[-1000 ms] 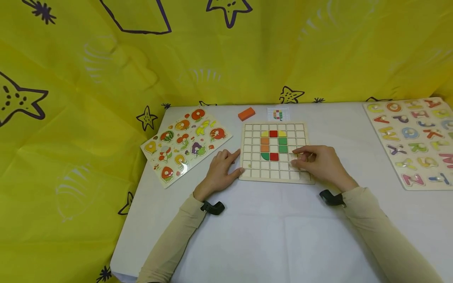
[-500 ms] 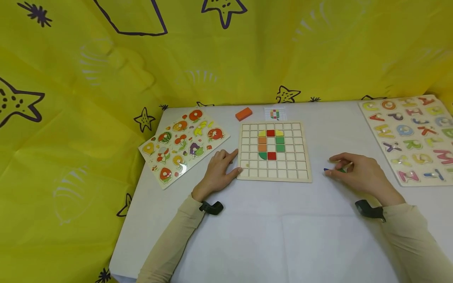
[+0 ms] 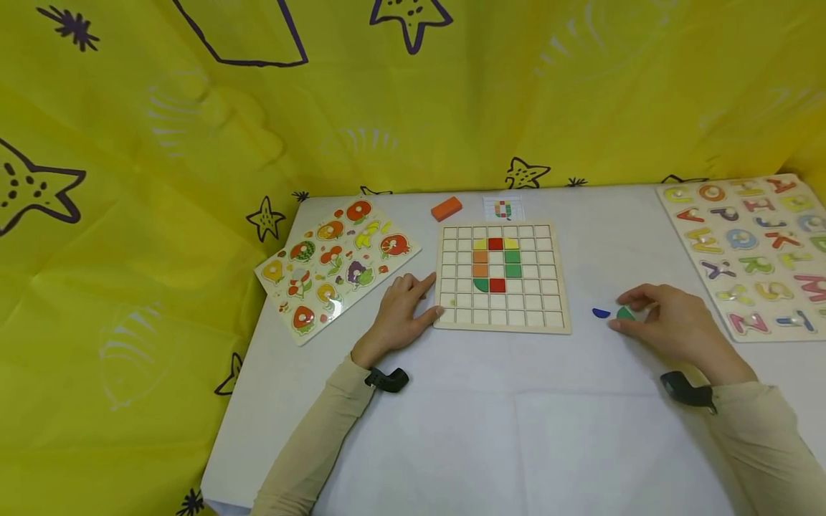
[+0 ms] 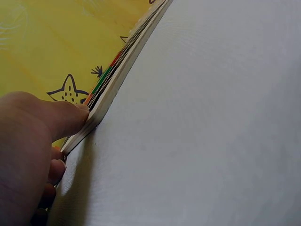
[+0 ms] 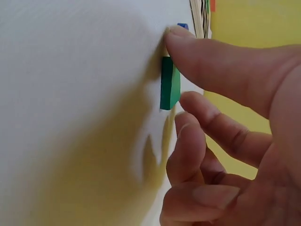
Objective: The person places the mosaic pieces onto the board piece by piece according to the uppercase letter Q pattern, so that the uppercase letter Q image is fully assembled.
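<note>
My left hand (image 3: 403, 312) steadies the wooden grid board (image 3: 568, 315), with thumb and index finger spread along its left edge. In the left wrist view the thumb lies against the board's corner. Coloured tiles, such as a red tile (image 3: 495, 244), form a ring on the grid. Right of the board, my right hand (image 3: 671, 326) is low over the table, thumb and fingertips parted around a green piece (image 3: 624, 313) with a curved side. A blue piece (image 3: 601, 313) lies just left of it. The right wrist view shows the green piece (image 5: 170, 87) beside the thumb, its far part hidden.
A fruit puzzle board (image 3: 348, 276) lies at the left and a letter puzzle board (image 3: 736, 279) at the right. Behind the grid board are an orange block (image 3: 447, 208) and a small pattern card (image 3: 519, 208). A yellow curtain (image 3: 426, 122) hangs behind the table.
My right hand has moved from the board's right side to the pieces on the table, then slightly farther right, uncovering the blue piece. My left hand keeps its place at the board.
</note>
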The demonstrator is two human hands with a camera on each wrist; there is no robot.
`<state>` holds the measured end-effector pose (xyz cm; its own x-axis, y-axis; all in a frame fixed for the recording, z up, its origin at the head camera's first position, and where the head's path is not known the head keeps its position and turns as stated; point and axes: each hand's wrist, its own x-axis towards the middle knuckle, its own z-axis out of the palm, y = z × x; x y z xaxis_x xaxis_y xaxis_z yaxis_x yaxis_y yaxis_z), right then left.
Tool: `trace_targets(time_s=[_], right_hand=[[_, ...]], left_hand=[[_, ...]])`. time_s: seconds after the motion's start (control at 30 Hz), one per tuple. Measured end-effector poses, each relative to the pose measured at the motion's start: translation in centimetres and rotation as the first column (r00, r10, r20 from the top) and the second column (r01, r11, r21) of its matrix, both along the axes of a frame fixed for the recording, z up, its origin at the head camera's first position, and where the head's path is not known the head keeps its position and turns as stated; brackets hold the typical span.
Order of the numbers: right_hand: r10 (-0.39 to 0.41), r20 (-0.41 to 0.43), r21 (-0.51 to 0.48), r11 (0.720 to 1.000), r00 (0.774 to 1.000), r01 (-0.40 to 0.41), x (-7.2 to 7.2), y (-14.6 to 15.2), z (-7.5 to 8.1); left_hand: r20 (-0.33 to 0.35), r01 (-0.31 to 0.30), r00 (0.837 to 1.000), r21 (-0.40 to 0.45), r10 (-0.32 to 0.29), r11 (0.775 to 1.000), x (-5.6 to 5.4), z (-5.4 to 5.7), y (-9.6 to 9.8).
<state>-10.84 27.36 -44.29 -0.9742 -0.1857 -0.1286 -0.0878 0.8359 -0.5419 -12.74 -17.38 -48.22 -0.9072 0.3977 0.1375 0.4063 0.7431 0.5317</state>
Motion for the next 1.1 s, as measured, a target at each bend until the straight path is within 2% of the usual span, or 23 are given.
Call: trace_targets(time_s=[0.23, 0.57, 1.1], right_hand=[[-0.035, 0.016, 0.008, 0.999, 0.999, 0.035, 0.38, 0.17, -0.15], [0.041, 0.014, 0.028, 0.999, 0.999, -0.042, 0.11, -0.13, 0.23], [0.103, -0.11, 0.024, 0.995, 0.989, -0.101, 0.05, -0.72, -0.46]], left_hand=[[0.003, -0.004, 1.0, 0.009, 0.004, 1.0, -0.12, -0.15, -0.03], [-0.008, 0.0, 1.0, 0.02, 0.0, 1.0, -0.25, -0.28, -0.01], [-0.016, 0.006, 1.0, 0.003, -0.006, 1.0, -0.16, -0.19, -0.03]])
